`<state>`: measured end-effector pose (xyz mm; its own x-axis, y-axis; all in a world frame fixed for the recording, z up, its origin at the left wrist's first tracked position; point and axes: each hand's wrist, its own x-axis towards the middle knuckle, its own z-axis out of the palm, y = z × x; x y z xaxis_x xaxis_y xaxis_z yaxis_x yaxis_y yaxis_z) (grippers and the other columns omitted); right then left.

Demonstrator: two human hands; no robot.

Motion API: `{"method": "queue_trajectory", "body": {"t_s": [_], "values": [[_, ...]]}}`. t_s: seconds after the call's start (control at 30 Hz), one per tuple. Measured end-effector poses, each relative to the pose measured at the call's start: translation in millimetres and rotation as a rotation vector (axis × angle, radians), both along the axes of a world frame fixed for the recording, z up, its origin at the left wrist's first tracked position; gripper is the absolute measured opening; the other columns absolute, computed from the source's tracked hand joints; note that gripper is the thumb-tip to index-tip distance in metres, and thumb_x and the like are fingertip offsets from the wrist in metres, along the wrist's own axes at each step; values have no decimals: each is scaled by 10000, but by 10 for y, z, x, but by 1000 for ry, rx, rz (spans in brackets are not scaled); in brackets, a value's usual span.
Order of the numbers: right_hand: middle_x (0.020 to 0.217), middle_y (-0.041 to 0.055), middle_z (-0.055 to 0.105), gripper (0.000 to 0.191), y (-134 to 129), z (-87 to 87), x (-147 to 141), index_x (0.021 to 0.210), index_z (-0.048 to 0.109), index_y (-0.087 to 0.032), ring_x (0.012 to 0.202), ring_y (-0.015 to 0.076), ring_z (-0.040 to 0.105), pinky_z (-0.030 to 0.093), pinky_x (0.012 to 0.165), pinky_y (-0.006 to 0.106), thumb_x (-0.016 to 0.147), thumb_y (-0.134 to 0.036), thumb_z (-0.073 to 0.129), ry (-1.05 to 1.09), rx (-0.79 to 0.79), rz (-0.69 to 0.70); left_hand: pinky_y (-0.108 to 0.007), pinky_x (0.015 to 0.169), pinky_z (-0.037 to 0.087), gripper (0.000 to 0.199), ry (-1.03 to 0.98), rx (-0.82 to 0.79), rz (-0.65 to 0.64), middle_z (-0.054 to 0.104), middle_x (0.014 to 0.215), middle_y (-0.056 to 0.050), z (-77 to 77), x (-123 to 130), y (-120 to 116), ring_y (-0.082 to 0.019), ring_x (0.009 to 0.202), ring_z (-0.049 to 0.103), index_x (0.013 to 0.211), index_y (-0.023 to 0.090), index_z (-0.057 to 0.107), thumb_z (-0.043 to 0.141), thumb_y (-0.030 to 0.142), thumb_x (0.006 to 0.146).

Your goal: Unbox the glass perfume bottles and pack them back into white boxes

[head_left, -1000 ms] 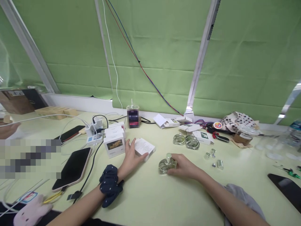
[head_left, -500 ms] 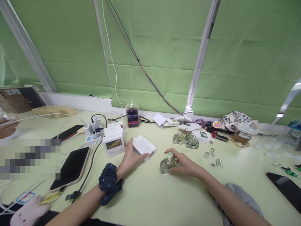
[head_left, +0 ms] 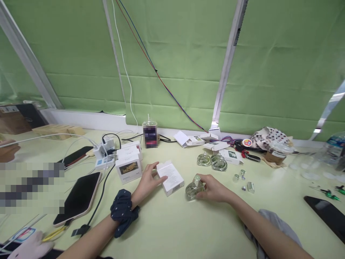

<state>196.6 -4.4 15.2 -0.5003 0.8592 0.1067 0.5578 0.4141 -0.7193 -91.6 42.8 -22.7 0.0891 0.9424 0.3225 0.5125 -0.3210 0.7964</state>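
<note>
My right hand (head_left: 212, 189) is closed round a clear glass perfume bottle (head_left: 192, 190) with a pale green cap, its fingers at the cap and side. Just left of it, a small white carton (head_left: 171, 178) with fine print and a barcode lies on the table, its end flap raised. My left hand (head_left: 148, 181) is at that carton's left edge, fingers spread and thumb against or just over its edge. Two similar glass bottles (head_left: 219, 162) lie flat farther back. Loose clear and silvery caps (head_left: 250, 187) lie to the right.
White boxes (head_left: 128, 169) stand left of my left hand, near a power strip (head_left: 105, 158) with cables. A phone (head_left: 78, 198) lies front left. Opened cartons (head_left: 196, 140), a drink cup (head_left: 150, 135) and pliers (head_left: 252, 157) are at the back. Another person's hand (head_left: 8, 151) shows far left.
The carton has shifted right and turned slightly, and my left hand's fingers have loosened from it. The bottle in my right hand has tilted slightly.
</note>
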Motion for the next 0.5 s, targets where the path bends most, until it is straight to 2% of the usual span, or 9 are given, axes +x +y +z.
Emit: {"method": "queue_trajectory", "body": {"t_s": [0.07,0.13,0.23,0.37,0.5], "values": [[794,-14,612,221,25,-16,11,800,550,-183,726,150,544,386,585,225,649,-177,712,3,-9,-22,-486,997,395,594,123,5,65,502,1160,-103,16,-10,24,-321,1159,488,1119,183,552,718,491,639],[791,-13,606,225,48,-29,17,787,550,-181,732,151,544,382,573,220,639,-185,719,6,-22,-43,-513,990,378,581,211,-9,77,541,1145,-117,59,-14,24,-360,1166,463,1057,173,591,731,513,608],[778,-10,604,241,72,-19,34,759,545,-177,737,159,551,388,560,220,612,-177,735,23,-46,-60,-484,982,386,530,213,-30,-71,570,1176,-103,152,2,-42,-327,1159,478,1136,199,555,662,500,713],[787,-6,621,268,102,71,151,756,572,-175,751,176,577,436,610,256,583,-207,774,105,-128,-9,-443,957,427,415,104,-40,-257,586,1155,-82,270,79,-199,-270,1113,529,1156,224,517,606,425,804],[825,22,642,392,140,222,335,817,580,-176,826,221,612,493,721,349,557,-341,823,345,-168,-40,-426,967,445,366,23,-39,-435,545,1114,-65,373,176,-325,-229,1097,536,1153,244,503,616,325,814]]}}
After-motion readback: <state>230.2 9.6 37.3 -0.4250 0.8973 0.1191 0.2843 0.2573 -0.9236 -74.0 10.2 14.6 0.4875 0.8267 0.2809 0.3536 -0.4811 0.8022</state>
